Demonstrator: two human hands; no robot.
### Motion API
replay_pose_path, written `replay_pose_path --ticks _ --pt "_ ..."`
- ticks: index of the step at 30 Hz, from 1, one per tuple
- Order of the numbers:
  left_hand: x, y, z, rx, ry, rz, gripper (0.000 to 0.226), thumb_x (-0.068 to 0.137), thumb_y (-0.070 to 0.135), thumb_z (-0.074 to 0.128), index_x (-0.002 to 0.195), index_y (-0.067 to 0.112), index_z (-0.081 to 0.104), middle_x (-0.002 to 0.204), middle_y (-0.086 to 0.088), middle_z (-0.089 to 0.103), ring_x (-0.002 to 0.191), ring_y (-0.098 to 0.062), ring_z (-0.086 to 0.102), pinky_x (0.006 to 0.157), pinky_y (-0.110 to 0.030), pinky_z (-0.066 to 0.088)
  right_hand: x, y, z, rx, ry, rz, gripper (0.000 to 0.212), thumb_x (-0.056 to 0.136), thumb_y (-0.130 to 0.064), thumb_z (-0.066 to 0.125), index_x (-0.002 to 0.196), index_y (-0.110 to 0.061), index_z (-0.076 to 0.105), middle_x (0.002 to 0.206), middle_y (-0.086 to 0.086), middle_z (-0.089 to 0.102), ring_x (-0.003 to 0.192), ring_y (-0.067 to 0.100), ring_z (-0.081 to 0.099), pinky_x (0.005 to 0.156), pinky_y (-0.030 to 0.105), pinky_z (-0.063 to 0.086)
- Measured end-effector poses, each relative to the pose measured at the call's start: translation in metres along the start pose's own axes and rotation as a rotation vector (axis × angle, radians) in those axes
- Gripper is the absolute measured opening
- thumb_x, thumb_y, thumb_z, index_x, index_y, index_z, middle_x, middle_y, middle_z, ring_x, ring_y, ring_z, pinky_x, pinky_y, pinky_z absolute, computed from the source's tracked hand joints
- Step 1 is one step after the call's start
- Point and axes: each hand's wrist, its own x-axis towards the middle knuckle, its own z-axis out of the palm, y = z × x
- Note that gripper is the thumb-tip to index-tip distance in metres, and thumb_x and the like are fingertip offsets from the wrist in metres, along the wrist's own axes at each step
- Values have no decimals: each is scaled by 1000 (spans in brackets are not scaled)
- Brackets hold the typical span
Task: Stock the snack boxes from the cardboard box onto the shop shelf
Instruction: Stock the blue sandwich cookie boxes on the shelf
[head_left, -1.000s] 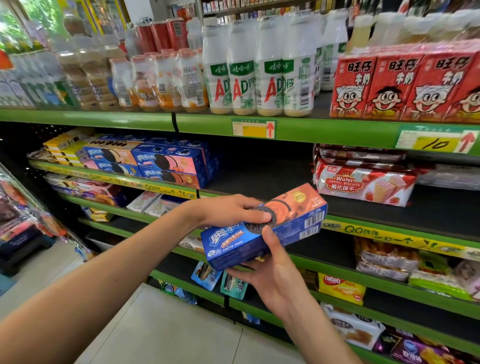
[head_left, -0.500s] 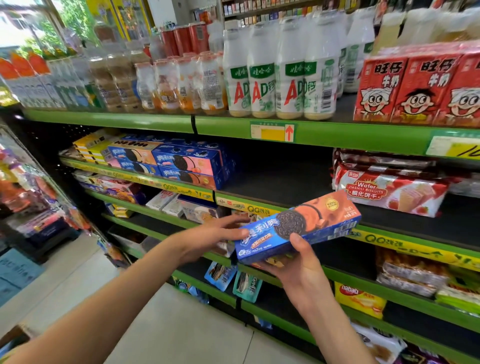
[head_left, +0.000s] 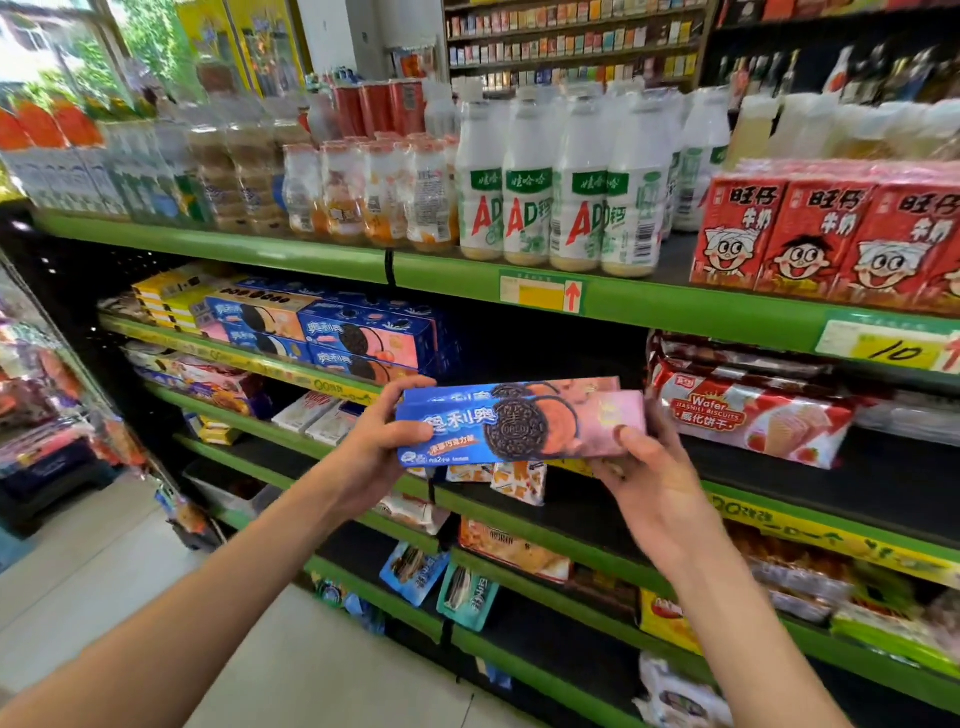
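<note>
**Between the shelves, a biscuit box held at both ends**

At the far left of the second shelf (head_left: 249, 358), a stack of biscuit boxes (head_left: 332, 338) like mine is already sitting, blue and pink, lying flat with their long faces outward. Just right of that stack the shelf is running dark and bare as far as the wafer packs (head_left: 748, 410).

I am holding the snack box (head_left: 519, 428) level in front of that gap, its printed face toward me. My left hand (head_left: 384, 447) is gripping the blue end, thumb over the front, fingers curled round the back. My right hand (head_left: 649, 478) is pinching the pink end, thumb on the face, with the other fingers hidden behind it. A second box edge seems to be showing just behind the first, though I cannot tell for sure whether I am carrying two.

I am judging this as the placing step: the box is up and squared, not yet on the shelf. Next I am needing to carry it forward and a little left, setting it down flat just beside the stack without knocking the wafer packs. I am not seeing the cardboard box from here.
</note>
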Motion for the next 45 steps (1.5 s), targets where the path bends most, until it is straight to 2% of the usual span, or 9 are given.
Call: replay_pose_path --ticks 4,9,13,17,21,25,30,37,45 --pt "7 -3 -19 39 -60 8 69 56 4 76 120 16 52 111 -13 66 89 -28 69 73 -37 60 16 -36 -5 -496 -205 175 116 43 -13 90 144 -39 38 130 5 62 109 24 67 79 31 54" --pt "23 -4 -30 237 -184 -53 78 49 15 87 121 29 59 121 -10 62 101 -32 67 78 -38 57 30 -61 6 -1057 -408 323 120 53 -11 90 144 -54 24 132 -5 54 109 16 67 88 28 55" --pt "51 18 -22 718 -239 -50 95 55 19 90 134 46 45 131 2 49 106 -22 64 75 -29 58 48 -79 16 -1392 -330 191 122 51 -15 89 148 -45 21 135 -3 51 107 16 64 96 35 51" --pt "93 34 -2 1271 -255 13 118 62 25 87 153 37 11 136 8 27 114 -19 48 75 -21 47 74 -84 18 -1757 -268 84 133 47 -22 86 153 -34 6 134 -2 47 109 19 58 95 34 49" --pt "134 42 16 1507 -277 29 120 64 24 84 155 26 6 152 -13 19 132 -38 36 93 -32 42 90 -74 8 -1763 -176 40 128 50 -7 85 152 -22 10 128 2 54 106 19 57 85 29 51" --pt "166 36 17 1575 -305 -66 116 67 20 80 155 24 5 159 -18 9 143 -38 22 88 -32 38 108 -62 4 -1808 -75 65 125 52 -7 84 152 -21 10 119 2 50 102 21 54 67 22 43" --pt "178 1 7 1588 -327 -92 82 88 24 60 155 14 14 159 -12 11 144 -30 21 107 -32 33 128 -42 -2 -1950 -83 178 102 66 -25 76 151 -10 21 152 10 20 135 27 38 103 23 37" --pt "169 -30 0 1587 -244 -9 79 97 31 51 155 10 1 162 -16 -5 148 -37 5 119 -43 18 150 -26 19 -2102 -163 192 120 63 -49 83 155 -22 11 162 11 11 148 28 14 120 38 20" --pt "121 -6 -25 1513 -31 612 36 89 17 56 123 9 63 123 -9 61 121 -26 48 100 -35 38 166 -25 23 -2054 -143 136 123 45 -43 88 149 -34 23 144 9 39 125 28 44 101 36 43"
